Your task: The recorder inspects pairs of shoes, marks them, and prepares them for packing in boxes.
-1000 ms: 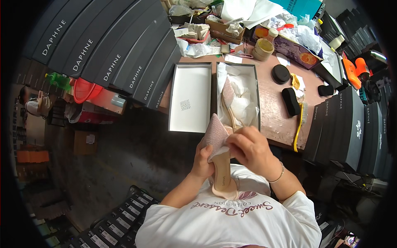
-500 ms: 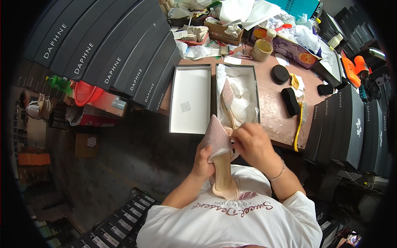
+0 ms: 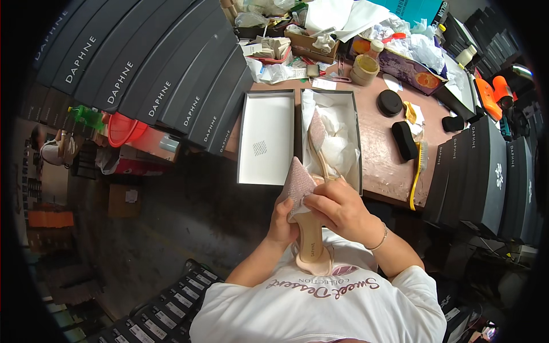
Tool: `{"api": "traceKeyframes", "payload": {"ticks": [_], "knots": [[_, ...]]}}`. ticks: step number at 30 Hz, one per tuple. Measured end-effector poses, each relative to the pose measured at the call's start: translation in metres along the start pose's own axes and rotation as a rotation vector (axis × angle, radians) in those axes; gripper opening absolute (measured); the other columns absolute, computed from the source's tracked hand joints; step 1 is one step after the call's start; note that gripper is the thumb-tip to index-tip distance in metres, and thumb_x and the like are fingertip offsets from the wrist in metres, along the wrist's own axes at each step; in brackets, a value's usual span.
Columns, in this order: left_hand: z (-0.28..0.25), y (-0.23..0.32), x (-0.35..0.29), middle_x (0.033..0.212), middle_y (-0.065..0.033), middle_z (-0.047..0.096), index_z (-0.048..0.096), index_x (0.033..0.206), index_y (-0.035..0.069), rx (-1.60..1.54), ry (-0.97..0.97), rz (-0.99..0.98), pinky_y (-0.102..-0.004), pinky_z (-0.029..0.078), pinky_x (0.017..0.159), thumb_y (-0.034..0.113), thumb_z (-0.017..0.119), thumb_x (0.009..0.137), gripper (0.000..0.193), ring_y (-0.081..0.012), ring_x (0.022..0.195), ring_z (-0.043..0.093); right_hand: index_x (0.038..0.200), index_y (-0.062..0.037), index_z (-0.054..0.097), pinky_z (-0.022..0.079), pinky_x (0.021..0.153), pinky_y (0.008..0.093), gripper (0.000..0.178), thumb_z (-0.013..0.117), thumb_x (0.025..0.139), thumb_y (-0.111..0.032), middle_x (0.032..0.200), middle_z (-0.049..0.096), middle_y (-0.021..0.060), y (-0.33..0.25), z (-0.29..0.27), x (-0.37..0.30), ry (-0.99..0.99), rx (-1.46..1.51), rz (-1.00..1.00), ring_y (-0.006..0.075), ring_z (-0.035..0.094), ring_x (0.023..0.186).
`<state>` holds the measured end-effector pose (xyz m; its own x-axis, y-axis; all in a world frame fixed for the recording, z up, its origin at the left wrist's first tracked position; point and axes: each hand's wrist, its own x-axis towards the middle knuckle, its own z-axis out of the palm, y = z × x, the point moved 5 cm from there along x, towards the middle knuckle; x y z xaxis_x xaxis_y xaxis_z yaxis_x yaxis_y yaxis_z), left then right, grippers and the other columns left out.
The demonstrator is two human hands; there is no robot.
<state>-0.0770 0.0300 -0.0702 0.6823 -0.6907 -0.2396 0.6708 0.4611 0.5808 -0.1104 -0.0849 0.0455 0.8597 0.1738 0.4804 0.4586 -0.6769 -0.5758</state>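
I hold a pink pointed-toe shoe (image 3: 302, 186) in front of my chest, toe pointing away from me. My left hand (image 3: 281, 222) grips its left side from below. My right hand (image 3: 337, 208) lies over its upper and right side. Its beige insole (image 3: 311, 247) and heel end rest against my white shirt. Just beyond, an open shoe box (image 3: 355, 131) on the table holds white tissue paper and a second pink shoe (image 3: 316, 132). The box's lid (image 3: 266, 138) lies upturned to its left.
Rows of dark shoe boxes (image 3: 143, 74) stand at the left and more at the right (image 3: 486, 171). On the brown table (image 3: 384, 166) lie a black brush (image 3: 405, 140), a yellow-handled brush (image 3: 418, 171), a round black tin (image 3: 390, 103), a jar (image 3: 363, 68) and clutter at the back.
The shoe's toe has tilted slightly and my right hand has shifted a little over its upper. Both hands stay on the shoe.
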Motion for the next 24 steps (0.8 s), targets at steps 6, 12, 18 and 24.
{"api": "traceKeyframes", "payload": {"ticks": [6,12,18,24], "knots": [[-0.003,0.003,0.004,0.13,-0.0143,0.05,0.038,0.136,0.003,0.069,-0.07,0.062,-0.0394,0.04,0.102,0.053,0.054,0.081,0.076,-0.0253,0.12,0.051,0.096,-0.0044,0.063,0.043,0.069,0.0344,0.027,0.072,0.07,-0.003,0.086,0.055,0.0068,0.0,-0.005,-0.009,-0.066,0.01,0.038,0.0246,0.054,0.076],[0.001,0.001,0.002,0.124,-0.0125,0.05,0.036,0.136,-0.001,0.022,-0.012,0.006,-0.0352,0.039,0.1,0.048,0.057,0.08,0.077,-0.0221,0.116,0.051,0.094,-0.0042,0.064,0.042,0.067,0.0341,0.026,0.072,0.069,-0.003,0.085,0.055,0.0063,0.003,0.0,-0.003,-0.094,-0.105,-0.036,0.0232,0.053,0.073],[0.001,-0.001,0.001,0.128,-0.013,0.049,0.034,0.138,-0.001,-0.011,-0.072,0.008,-0.0364,0.038,0.102,0.045,0.058,0.081,0.077,-0.0225,0.12,0.049,0.095,-0.0042,0.063,0.042,0.068,0.034,0.028,0.072,0.068,-0.002,0.085,0.055,0.006,-0.003,-0.005,-0.003,-0.039,-0.061,-0.051,0.0229,0.053,0.074],[0.003,0.005,0.002,0.128,-0.0132,0.049,0.034,0.138,-0.001,0.0,-0.072,0.039,-0.0363,0.039,0.102,0.045,0.058,0.081,0.077,-0.0226,0.12,0.049,0.096,-0.0049,0.063,0.042,0.067,0.0338,0.028,0.072,0.069,-0.003,0.085,0.055,0.0056,0.007,-0.005,-0.007,-0.127,-0.122,0.013,0.0226,0.053,0.074]]}}
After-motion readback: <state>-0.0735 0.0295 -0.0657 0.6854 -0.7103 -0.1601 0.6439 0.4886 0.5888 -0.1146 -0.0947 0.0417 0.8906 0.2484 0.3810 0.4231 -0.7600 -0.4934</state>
